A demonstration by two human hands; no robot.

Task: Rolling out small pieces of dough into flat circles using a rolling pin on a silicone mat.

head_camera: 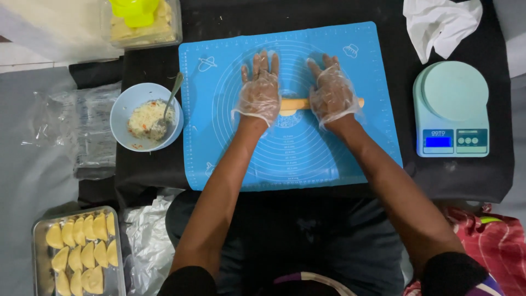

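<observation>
A wooden rolling pin (pixel 294 104) lies across the middle of a blue silicone pastry mat (pixel 350 148) on a black-covered table. My left hand (pixel 259 90), in a clear plastic glove, presses flat on the pin's left part with its fingers spread. My right hand (pixel 330 90), also gloved, lies flat on the pin's right part. Only the pin's middle and its right tip show between and beside the hands. Whether dough lies under the pin cannot be told.
A light blue bowl (pixel 127 104) of white filling with a spoon (pixel 171 98) stands left of the mat. A pale green kitchen scale (pixel 451 107) sits right of it. A metal tray (pixel 38 230) with several folded dumplings is at lower left. A clear container (pixel 143 24) and white cloth (pixel 441 22) lie behind.
</observation>
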